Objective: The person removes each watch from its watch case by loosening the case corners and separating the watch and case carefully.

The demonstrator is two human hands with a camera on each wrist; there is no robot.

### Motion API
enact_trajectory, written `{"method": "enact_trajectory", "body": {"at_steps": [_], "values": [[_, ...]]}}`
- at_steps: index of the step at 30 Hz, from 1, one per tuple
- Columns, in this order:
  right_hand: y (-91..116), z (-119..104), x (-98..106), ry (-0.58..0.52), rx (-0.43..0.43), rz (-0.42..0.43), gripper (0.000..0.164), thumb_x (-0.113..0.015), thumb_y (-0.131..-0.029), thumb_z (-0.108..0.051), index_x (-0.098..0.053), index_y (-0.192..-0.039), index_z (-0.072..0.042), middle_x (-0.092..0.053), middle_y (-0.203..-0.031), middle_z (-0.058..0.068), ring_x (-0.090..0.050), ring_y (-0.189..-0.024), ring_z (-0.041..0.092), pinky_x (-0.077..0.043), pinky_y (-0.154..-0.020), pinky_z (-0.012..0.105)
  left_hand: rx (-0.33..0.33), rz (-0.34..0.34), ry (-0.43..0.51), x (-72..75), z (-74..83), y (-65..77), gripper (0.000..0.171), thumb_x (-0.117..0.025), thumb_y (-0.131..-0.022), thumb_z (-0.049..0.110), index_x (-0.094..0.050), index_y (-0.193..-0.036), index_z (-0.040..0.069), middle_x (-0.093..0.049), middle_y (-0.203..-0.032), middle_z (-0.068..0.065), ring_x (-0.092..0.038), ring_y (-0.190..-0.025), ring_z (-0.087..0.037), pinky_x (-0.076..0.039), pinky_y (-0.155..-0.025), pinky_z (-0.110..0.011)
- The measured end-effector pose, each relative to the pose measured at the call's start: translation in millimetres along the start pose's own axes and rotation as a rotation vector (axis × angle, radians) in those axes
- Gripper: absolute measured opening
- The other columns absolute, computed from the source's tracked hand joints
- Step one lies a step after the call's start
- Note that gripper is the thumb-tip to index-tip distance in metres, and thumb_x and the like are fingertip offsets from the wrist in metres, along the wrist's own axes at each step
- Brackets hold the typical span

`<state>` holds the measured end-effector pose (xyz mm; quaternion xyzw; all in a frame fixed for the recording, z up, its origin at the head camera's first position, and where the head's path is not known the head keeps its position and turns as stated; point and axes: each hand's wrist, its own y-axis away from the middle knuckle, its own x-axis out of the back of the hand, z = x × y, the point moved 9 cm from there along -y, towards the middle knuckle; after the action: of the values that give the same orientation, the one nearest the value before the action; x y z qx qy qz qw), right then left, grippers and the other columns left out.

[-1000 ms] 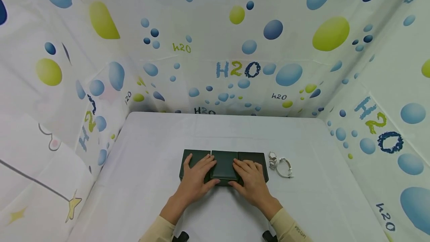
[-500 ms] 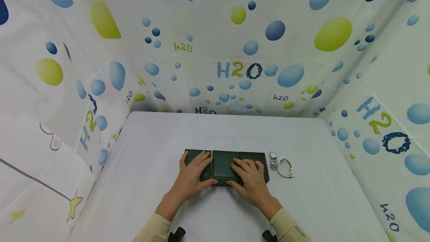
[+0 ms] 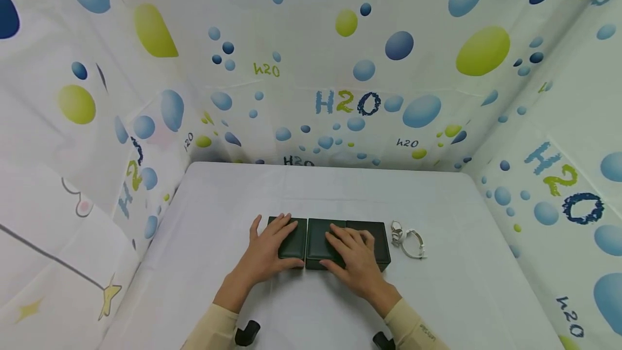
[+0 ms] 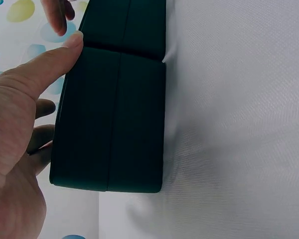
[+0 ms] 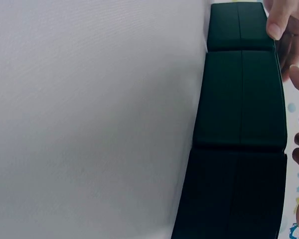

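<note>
Three dark green boxes stand side by side on the white table: a left box (image 3: 295,244), a middle box (image 3: 318,237) and a right box (image 3: 381,244). My left hand (image 3: 264,255) lies over the left box with spread fingers; in the left wrist view its thumb touches the upper front edge of that box (image 4: 109,119). Over the middle and right boxes is my right hand (image 3: 357,263), its fingers extended. The right wrist view shows those fingers beside the middle box (image 5: 239,99), seemingly apart from it.
Right of the boxes lie a silver-coloured watch (image 3: 396,233) and a thin ring-shaped band (image 3: 421,242), perhaps a bracelet watch. A white table (image 3: 233,193) carries everything. Patterned curtains (image 3: 301,69) enclose the back and both sides.
My left hand has slid left, its thumb leaving the middle box for the left one. My right hand has shifted slightly left. The boxes stay in their row.
</note>
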<state>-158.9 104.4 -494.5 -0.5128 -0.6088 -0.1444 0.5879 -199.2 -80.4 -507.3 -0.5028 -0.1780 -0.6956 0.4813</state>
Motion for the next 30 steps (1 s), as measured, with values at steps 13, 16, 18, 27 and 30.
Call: {"method": "enact_trajectory", "body": {"at_steps": [13,16,18,27,30], "values": [[-6.5,-9.6,-6.4,-0.035,0.017,-0.003,0.062,-0.067,-0.086,-0.049,-0.055,-0.136,-0.015,-0.045,-0.146,0.003,-0.043,-0.127,0.02,-0.021,-0.101,0.051,0.03,0.002,0.045,5.1,-20.4,8.4,0.1,-0.081,-0.063,0.062,-0.043,-0.145,0.02,-0.034,-0.153,-0.009,-0.029,-0.141,-0.029,-0.001,-0.11,-0.061],[-9.5,-14.2,-9.0,-0.05,0.029,-0.023,0.063,-0.065,-0.087,-0.05,-0.054,-0.137,-0.014,-0.045,-0.146,0.003,-0.042,-0.128,0.019,-0.021,-0.102,0.05,0.037,-0.003,0.073,4.8,-24.5,10.5,0.1,-0.081,-0.062,0.061,-0.043,-0.146,0.021,-0.032,-0.153,-0.009,-0.027,-0.142,-0.028,0.0,-0.111,-0.06],[-11.6,-18.3,-10.8,-0.06,0.041,-0.037,0.063,-0.065,-0.087,-0.05,-0.053,-0.138,-0.014,-0.045,-0.147,0.003,-0.041,-0.129,0.018,-0.021,-0.102,0.05,0.045,-0.001,0.097,4.6,-26.4,11.3,0.1,-0.082,-0.062,0.059,-0.043,-0.146,0.021,-0.031,-0.154,-0.01,-0.027,-0.142,-0.028,-0.002,-0.111,-0.06],[-20.6,-45.3,-20.9,-0.063,0.149,-0.089,0.055,-0.06,-0.094,-0.043,-0.052,-0.139,-0.014,-0.044,-0.147,0.0,-0.04,-0.134,0.02,-0.023,-0.102,0.052,0.167,-0.084,0.247,-6.4,-46.6,18.6,0.104,-0.087,-0.062,0.052,-0.037,-0.149,0.027,-0.016,-0.16,-0.004,-0.026,-0.141,-0.033,-0.029,-0.107,-0.058],[-22.7,-51.0,-27.0,-0.04,0.167,-0.13,0.054,-0.056,-0.095,-0.045,-0.051,-0.14,-0.016,-0.044,-0.147,-0.001,-0.037,-0.137,0.019,-0.02,-0.104,0.052,0.193,-0.11,0.301,-9.2,-50.6,20.2,0.106,-0.087,-0.062,0.05,-0.032,-0.15,0.029,-0.01,-0.16,-0.001,-0.024,-0.143,-0.031,-0.035,-0.104,-0.056]]}}
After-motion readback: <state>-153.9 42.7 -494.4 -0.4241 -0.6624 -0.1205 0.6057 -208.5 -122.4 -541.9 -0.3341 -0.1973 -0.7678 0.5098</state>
